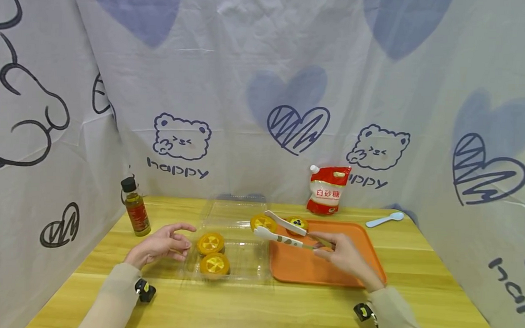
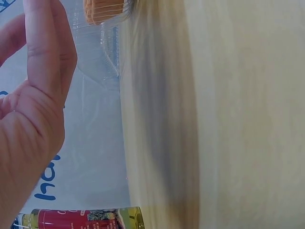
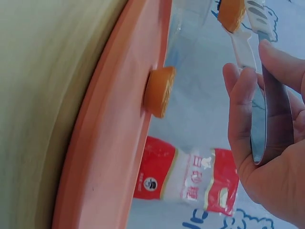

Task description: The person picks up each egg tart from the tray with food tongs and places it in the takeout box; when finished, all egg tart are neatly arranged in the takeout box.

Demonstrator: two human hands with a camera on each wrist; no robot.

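My right hand (image 1: 345, 257) grips a pair of tongs (image 1: 283, 239) with white tips and metal handles. Between the tips is a yellow-topped tart (image 3: 232, 14), raised above the inner edge of the clear plastic container (image 1: 248, 262). Two more tarts, one behind (image 1: 210, 241) and one in front (image 1: 216, 264), sit in the container's left part. Beside that left side hovers my left hand (image 1: 166, 242), fingers loosely bent and holding nothing. A tart with dark dots (image 1: 298, 222) rests at the back of the orange tray (image 1: 324, 270), partly covered by the tongs.
An oil bottle (image 1: 137, 212) with a black cap stands at the back left. The red-and-white sugar bag (image 1: 326, 193) is upright behind the tray, and a pale blue spoon (image 1: 384, 220) lies to its right. Printed cloth walls (image 1: 241, 158) enclose the wooden table (image 1: 240, 313).
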